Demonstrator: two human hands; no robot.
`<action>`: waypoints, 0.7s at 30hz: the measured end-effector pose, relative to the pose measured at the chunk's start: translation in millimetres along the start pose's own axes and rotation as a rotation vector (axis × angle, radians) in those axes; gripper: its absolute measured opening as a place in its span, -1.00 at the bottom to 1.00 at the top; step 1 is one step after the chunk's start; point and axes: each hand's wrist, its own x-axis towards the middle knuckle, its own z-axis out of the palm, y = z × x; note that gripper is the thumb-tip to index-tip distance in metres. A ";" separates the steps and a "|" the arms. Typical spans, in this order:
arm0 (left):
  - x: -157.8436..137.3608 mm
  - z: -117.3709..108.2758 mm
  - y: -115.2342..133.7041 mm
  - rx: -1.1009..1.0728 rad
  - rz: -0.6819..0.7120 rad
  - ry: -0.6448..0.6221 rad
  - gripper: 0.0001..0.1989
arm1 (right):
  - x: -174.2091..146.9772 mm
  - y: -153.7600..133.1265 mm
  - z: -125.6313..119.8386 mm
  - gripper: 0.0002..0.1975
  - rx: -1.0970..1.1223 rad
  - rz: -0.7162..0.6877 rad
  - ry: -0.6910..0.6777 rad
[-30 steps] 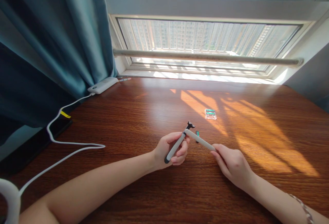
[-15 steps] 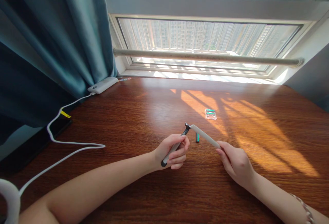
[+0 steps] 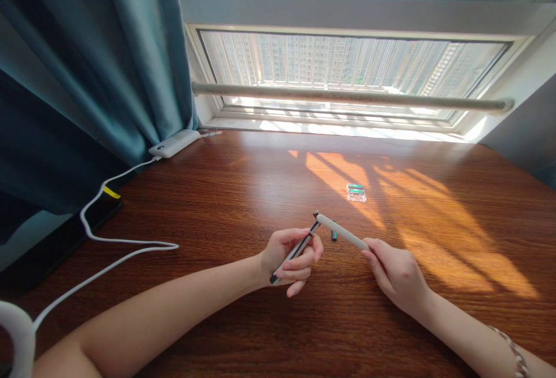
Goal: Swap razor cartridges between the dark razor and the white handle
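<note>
My left hand (image 3: 293, 259) is closed around a grey and black razor handle (image 3: 293, 256), which points up and away to the right. In my right hand (image 3: 397, 271), a plain whitish stick (image 3: 343, 232) is pinched by one end. Its other end meets the dark head at the top of the razor handle, or sits just in front of it; which of these I cannot tell. Partly behind the stick, a dark razor cartridge with a green strip (image 3: 334, 234) lies on the table. Beyond it rests a clear plastic cartridge case (image 3: 357, 193) with green-striped pieces in it.
The brown wooden table (image 3: 217, 193) runs back to a window with a horizontal rail (image 3: 347, 95). At the left are a white power bank (image 3: 175, 144) with a white cable (image 3: 125, 242), a dark flat object (image 3: 65, 239) and a blue curtain (image 3: 143, 48).
My left hand has turned the razor a little, and its fingers have shifted on the handle. The white stick has moved slightly left with my right hand. Cartridge and case lie still.
</note>
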 end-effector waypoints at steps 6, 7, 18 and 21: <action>-0.4 -0.4 0.0 -0.019 -0.040 -0.026 -0.60 | 0.1 -0.4 -0.7 -0.84 0.040 -0.021 -0.033; -0.4 -0.2 0.0 -0.020 -0.046 -0.023 -0.60 | 0.2 -0.4 -0.6 -0.84 0.040 -0.018 -0.040; -1.4 1.5 -1.9 0.040 -0.021 -0.007 -0.68 | -0.4 -1.3 -0.7 -0.82 0.124 0.025 -0.023; -1.1 1.0 -3.5 0.088 0.024 0.019 -0.69 | 0.3 -3.2 -2.3 -0.80 0.109 0.029 0.031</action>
